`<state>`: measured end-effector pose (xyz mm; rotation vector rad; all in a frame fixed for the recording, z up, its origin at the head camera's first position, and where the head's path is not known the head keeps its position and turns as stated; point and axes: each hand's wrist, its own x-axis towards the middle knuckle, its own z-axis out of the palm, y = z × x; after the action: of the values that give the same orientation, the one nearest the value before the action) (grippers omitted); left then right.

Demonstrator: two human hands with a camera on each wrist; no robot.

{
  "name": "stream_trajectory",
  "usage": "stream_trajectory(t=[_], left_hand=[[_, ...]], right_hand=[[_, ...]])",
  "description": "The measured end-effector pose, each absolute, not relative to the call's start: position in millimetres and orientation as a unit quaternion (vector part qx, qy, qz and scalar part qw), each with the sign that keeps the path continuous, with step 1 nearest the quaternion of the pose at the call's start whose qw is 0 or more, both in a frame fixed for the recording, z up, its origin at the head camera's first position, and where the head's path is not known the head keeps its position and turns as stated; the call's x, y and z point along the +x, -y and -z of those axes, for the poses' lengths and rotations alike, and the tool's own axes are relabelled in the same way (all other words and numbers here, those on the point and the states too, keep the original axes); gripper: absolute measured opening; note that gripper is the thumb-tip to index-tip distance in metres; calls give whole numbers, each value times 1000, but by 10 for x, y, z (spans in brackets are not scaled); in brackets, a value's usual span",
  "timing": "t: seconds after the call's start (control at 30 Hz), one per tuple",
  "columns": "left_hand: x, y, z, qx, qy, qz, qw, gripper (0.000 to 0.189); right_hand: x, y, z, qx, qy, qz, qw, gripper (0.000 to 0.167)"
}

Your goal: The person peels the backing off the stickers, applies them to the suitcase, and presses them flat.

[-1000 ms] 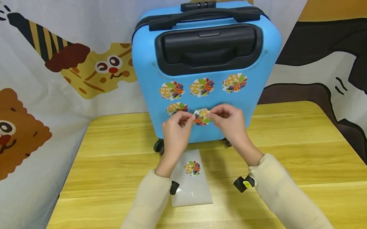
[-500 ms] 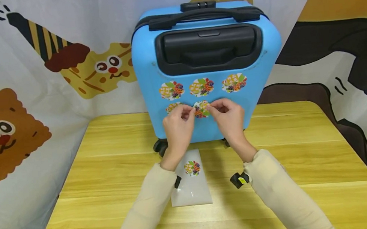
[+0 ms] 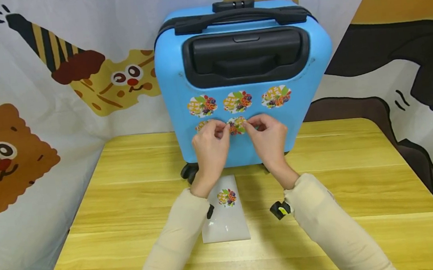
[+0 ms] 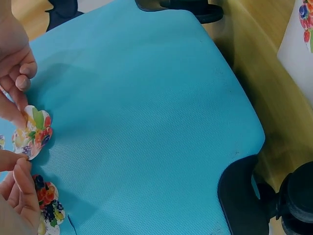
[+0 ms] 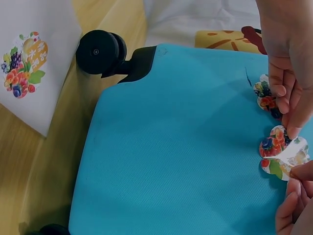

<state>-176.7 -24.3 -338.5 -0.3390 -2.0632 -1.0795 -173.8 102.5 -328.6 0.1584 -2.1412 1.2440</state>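
Observation:
A scalloped fruit-print sticker (image 3: pixel 237 126) is pinched by its two sides in front of the blue suitcase (image 3: pixel 258 148). My left hand (image 3: pixel 212 149) holds its left edge between thumb and forefinger, and my right hand (image 3: pixel 269 140) pinches the right edge. In the right wrist view the held sticker (image 5: pixel 283 154) bends slightly; whether its back touches the shell I cannot tell. Three like stickers lie in a row above, the middle one (image 3: pixel 238 101) over the held one. Another sticker (image 3: pixel 201 126), to the left, is partly hidden by my left hand.
A white backing sheet (image 3: pixel 225 227) bearing one fruit sticker (image 3: pixel 227 198) lies on the wooden table (image 3: pixel 111 236) under my left forearm. The suitcase stands upright on black wheels (image 3: pixel 189 172), against a cartoon-printed cloth (image 3: pixel 115 17).
Both hands have moved up with the sticker, bringing it from lower on the suitcase to level with the sticker on the left. My left hand now covers more of that one.

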Motion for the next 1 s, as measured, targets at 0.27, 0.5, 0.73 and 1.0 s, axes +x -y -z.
stream_trajectory(t=[0.27, 0.5, 0.73, 1.0], left_hand=[[-1763, 242, 3395, -134, 822, 396, 387, 10], [-1750, 289, 3384, -153, 809, 451, 345, 12], [-1721, 397, 3354, -180, 766, 580, 209, 16], [-1710, 475, 3327, -189, 743, 629, 129, 22]], right_hand=[[-1744, -1059, 3292, 63, 820, -463, 332, 16], [-1744, -1181, 3286, 93, 813, -498, 287, 14], [-1738, -1287, 3208, 119, 763, -618, 148, 24], [-1745, -1284, 3098, 184, 724, -660, 77, 29]])
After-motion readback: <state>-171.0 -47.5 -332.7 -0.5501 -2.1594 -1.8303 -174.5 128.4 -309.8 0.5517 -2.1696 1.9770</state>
